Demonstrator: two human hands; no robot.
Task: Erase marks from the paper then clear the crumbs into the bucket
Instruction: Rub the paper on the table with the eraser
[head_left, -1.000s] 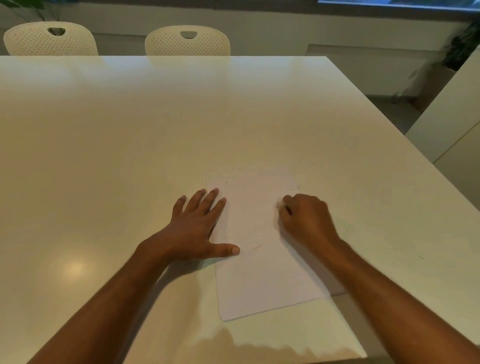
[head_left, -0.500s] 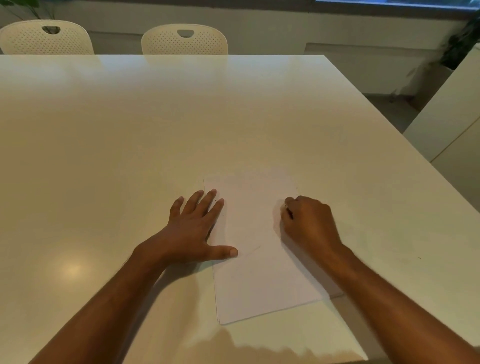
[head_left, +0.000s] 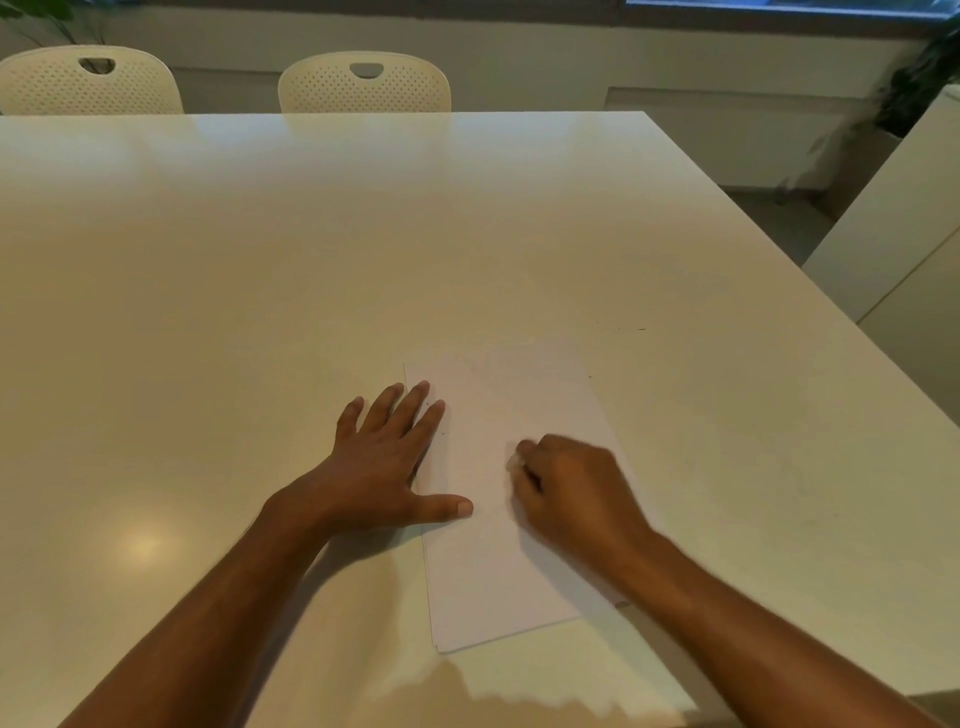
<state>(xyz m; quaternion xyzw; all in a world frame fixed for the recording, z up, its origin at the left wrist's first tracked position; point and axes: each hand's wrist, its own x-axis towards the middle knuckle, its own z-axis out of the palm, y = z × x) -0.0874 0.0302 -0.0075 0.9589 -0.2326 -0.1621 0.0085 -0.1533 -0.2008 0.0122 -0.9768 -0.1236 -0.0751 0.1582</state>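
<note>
At the far left edge of the table (head_left: 260, 270) stood a pale perforated chair (head_left: 88, 83), and a second chair (head_left: 363, 85) of the same kind stood just to its right, both tucked against the table's far side. Nearer the person, the left hand (head_left: 387, 462) lay flat with its fingers straight and spread, palm down; the fingertips and the thumb rested on the left margin of the paper (head_left: 498, 571), while the heel of the hand sat on the bare tabletop beside it. The white paper lay lengthwise on the table directly in front of the person, slightly turned, its near corner close to the table's front edge. A few faint grey marks showed near its far end, and tiny dark crumbs (head_left: 641, 329) dotted the table beyond its far right corner. The right hand (head_left: 571, 488) rested on the middle of the sheet, its fingers curled tight into a fist; something small and pale seemed pinched at the fingertips, but motion blur hid what it was. At the far right, a white cabinet (head_left: 893, 244) stood apart from the table.
</note>
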